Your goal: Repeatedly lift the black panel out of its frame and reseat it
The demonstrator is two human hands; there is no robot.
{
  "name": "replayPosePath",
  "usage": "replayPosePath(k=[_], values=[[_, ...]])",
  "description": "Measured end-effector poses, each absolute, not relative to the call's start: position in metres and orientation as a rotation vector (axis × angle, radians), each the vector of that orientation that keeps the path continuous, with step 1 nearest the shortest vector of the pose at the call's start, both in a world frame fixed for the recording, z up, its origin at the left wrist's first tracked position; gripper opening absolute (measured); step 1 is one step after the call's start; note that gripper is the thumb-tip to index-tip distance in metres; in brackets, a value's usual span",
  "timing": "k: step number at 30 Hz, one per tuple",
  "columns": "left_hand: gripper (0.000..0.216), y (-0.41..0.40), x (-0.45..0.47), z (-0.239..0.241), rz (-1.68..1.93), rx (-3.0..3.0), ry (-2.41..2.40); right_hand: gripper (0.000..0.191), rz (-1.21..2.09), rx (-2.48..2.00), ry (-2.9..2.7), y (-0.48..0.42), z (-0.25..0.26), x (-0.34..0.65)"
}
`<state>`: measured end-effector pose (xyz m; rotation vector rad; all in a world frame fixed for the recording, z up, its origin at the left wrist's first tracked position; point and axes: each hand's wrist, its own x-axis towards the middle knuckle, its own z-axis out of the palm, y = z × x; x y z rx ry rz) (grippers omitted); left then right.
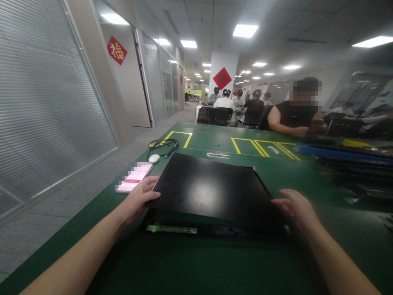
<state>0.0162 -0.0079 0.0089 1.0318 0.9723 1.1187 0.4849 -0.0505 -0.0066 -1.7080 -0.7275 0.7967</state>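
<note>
A thin, glossy black panel (pixel 196 186), like a display screen sheet, slants above the table in front of me. At its left edge my left hand (pixel 139 198) is closed, with the thumb on the upper face and the fingers behind the edge. My right hand (pixel 297 207) is at the right edge with a fingertip pressed against it; another finger sticks out apart from the panel. The hand is slightly blurred. Under the panel lies a dark frame with a green circuit strip (pixel 172 229) along its near side. The panel hides most of this frame.
On the green table (pixel 196 266), a phone with a lit screen (pixel 135 176), a white mouse (pixel 154 158) and a coiled black cable (pixel 162 144) lie to the left. Stacked dark parts with a blue tray (pixel 325 150) stand at right. A person (pixel 294 116) sits across.
</note>
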Motion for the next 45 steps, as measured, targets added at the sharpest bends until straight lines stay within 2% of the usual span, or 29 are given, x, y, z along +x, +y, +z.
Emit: replayPosePath(k=[10, 25, 31, 39, 45], values=[[0.062, -0.001, 0.015, -0.003, 1.117, 1.027, 0.973, 0.038, 0.765, -1.749, -0.729, -0.05, -0.004, 0.482], [0.06, -0.007, 0.024, 0.005, 1.092, 0.988, 1.054, 0.037, 0.64, -1.917, -0.947, -0.05, -0.015, 0.487], [0.056, -0.005, 0.026, 0.0, 1.115, 0.991, 1.091, 0.033, 0.52, -2.117, -1.139, -0.052, -0.01, 0.482], [0.052, -0.012, 0.034, 0.009, 1.099, 1.017, 1.194, 0.027, 0.407, -2.174, -1.256, -0.054, -0.007, 0.478], [0.035, -0.014, 0.038, 0.014, 1.145, 0.973, 1.265, 0.026, 0.358, -2.169, -1.334, -0.055, -0.008, 0.48]])
